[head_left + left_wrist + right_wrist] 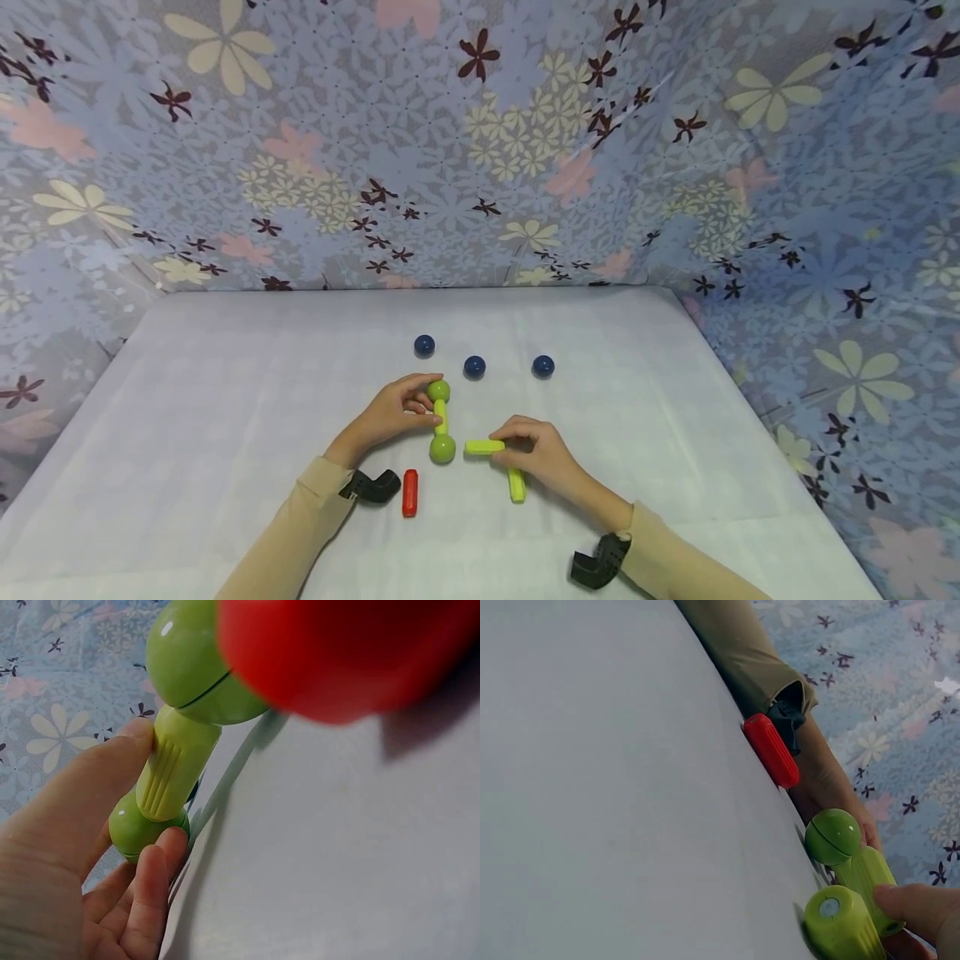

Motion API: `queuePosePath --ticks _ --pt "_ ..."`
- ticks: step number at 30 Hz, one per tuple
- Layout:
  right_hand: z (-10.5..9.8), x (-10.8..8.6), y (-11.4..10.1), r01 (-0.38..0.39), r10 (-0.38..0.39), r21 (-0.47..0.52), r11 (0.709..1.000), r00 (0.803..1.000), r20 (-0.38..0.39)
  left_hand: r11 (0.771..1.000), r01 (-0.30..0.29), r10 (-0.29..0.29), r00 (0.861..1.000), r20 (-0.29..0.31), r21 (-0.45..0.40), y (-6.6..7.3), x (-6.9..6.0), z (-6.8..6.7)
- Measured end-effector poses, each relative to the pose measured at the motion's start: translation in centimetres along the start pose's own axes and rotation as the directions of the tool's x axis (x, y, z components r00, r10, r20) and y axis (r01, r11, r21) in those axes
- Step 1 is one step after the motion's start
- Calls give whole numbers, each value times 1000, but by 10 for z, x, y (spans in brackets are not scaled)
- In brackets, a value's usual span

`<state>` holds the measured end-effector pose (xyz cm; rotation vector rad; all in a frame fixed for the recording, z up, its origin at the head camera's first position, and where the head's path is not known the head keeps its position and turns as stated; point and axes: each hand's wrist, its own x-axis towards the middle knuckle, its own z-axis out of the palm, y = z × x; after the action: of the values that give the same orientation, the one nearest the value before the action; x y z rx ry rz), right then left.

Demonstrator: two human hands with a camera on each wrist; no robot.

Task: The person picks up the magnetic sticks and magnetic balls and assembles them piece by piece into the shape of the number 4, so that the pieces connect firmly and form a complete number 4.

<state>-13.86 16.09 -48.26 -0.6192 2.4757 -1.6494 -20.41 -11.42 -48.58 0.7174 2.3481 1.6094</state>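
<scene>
The left hand (397,408) is holding a green dumbbell piece (441,419), two green balls joined by a yellow-green stick, and its grip is closing around it: the thumb is pressing the stick while the other fingers are bending beside the far ball. The dumbbell piece is lying lengthwise on the white surface (630,392), pointing away from the person.

To the right of the dumbbell piece, the right hand (538,454) is pinching a loose yellow-green stick (480,447) in a narrow grip between thumb and fingers. That stick is lying crosswise to the dumbbell piece, its free end pointing toward the near ball, with a small gap showing between them. A second yellow-green stick (517,487) is resting farther right of the dumbbell piece and closer to the person, partly hidden under the right hand; the right wrist view is showing a round greyish disc (829,907) in its end.

A red stick (410,493) is lying on the person's side of the dumbbell piece, slightly left. Beyond the dumbbell piece, three dark blue balls are sitting apart: one (424,346) slightly left, one (474,367) slightly right, one (543,366) farther right. Behind everything, a flowered cloth (420,158) is hanging.
</scene>
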Motion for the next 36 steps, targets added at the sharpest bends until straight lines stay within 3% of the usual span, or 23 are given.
queuePosePath --ticks 11,28,32,36 --pt "7 5 -2 17 -17 26 1000 999 28 999 34 -34 999 -2 21 -3 -5 4" --pt "7 13 -4 30 -30 20 999 999 35 1000 -21 21 1000 11 6 0 2 1" --pt "6 12 -4 34 -35 17 999 999 40 1000 -15 15 1000 16 17 15 -2 0" --pt "6 12 -2 56 -57 29 998 997 51 1000 3 -3 1000 15 28 15 -2 1"
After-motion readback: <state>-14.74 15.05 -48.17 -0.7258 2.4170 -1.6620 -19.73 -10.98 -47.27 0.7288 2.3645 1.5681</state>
